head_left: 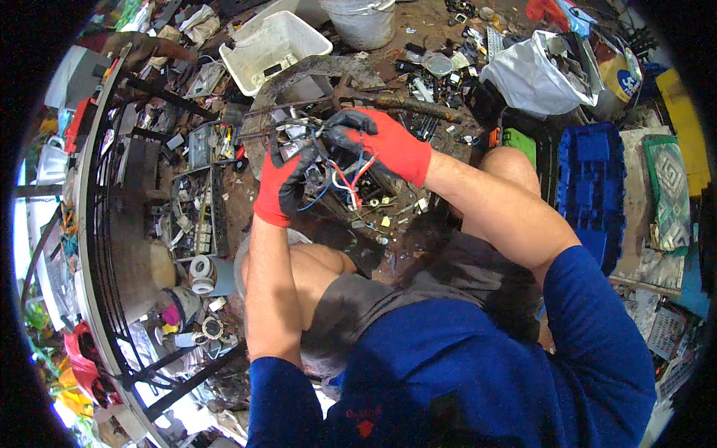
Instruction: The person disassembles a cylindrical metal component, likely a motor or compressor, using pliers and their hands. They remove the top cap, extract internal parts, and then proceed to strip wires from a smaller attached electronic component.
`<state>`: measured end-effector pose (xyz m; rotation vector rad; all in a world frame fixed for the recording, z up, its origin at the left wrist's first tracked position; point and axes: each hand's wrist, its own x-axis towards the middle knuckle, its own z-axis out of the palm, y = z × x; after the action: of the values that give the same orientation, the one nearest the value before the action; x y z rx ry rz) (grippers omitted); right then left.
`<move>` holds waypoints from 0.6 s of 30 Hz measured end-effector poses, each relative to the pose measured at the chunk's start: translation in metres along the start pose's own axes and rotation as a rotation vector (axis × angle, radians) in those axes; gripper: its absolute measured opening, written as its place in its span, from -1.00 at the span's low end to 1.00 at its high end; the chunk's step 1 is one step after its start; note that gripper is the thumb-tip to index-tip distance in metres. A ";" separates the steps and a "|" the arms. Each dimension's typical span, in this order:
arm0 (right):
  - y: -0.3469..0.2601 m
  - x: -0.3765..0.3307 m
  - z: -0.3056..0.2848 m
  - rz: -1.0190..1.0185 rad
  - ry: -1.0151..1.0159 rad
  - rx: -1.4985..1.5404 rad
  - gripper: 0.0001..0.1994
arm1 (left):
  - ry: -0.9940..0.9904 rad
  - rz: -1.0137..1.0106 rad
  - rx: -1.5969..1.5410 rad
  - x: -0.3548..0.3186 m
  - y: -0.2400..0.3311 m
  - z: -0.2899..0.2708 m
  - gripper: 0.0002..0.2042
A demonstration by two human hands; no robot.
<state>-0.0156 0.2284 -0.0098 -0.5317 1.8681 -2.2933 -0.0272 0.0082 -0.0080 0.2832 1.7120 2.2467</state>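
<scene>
Both my hands wear red gloves with black palms and fingers. My left hand [282,183] grips the lower left side of a dark electrical part [320,173] with red, blue and white wires [351,179] hanging from it. My right hand [377,142] closes over the part's top right, fingers among the wires. The part is held above the dirt floor, in front of my bare knees. Small loose bits [385,222] lie on the ground just under it.
A rusty curved metal piece [314,75] lies behind the hands. A white plastic tub [272,45] and a grey bucket [364,21] stand farther back, a white bag of scrap [534,75] at right, a blue crate [591,179] beside my knee, a black wire fan guard [112,224] at left.
</scene>
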 end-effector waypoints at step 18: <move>-0.029 0.015 -0.025 0.088 -0.506 0.028 -0.71 | 0.407 0.488 0.683 0.023 -0.010 -0.021 -0.44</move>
<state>-0.0347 0.2537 0.0171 -0.9039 1.5737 -1.8933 -0.0548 -0.0003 -0.0243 0.4493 2.8782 2.0140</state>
